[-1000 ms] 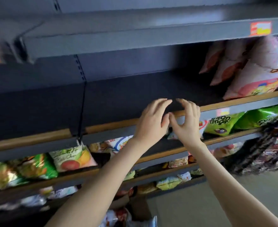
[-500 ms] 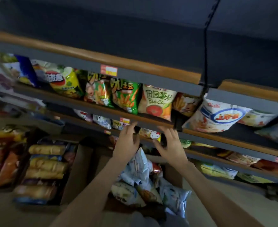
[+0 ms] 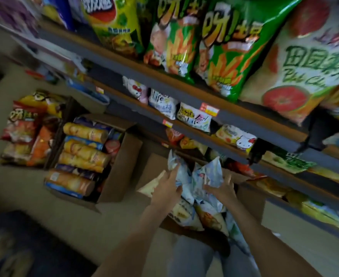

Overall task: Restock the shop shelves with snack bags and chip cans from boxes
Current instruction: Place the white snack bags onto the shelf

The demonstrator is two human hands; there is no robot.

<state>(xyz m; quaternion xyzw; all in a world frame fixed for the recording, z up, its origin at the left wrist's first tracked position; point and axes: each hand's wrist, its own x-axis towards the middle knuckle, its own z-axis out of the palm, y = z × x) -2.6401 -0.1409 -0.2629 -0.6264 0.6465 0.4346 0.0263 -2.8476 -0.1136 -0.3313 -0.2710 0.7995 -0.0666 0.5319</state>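
Left hand [image 3: 167,188] is down at the open cardboard box [image 3: 251,198] on the floor below the shelves [image 3: 204,97]. Its thumb and fingers pinch the lower edge of a pale blue bag [image 3: 173,163] that sticks up out of the box. Right hand [image 3: 222,189] is just beside it, against a second pale bag [image 3: 211,173], thumb under it and fingers spread behind. Motion blur there: cannot tell whether that grip is closed or only touching.

More snack bags [image 3: 186,214] lie in the box under both hands, prints unreadable. The box's near side is covered by the forearms.

Chip cans [image 3: 82,150] lie stacked on their sides in a second box [image 3: 122,156] to the left, well apart from the hands, labels too blurred to read. Orange and red bags [image 3: 24,132] sit further left, their container mostly hidden.

Green bags [image 3: 224,56] on the upper shelf are cut off by the top edge. Bottom-left corner is dark and blurred, so its contents can't be made out.
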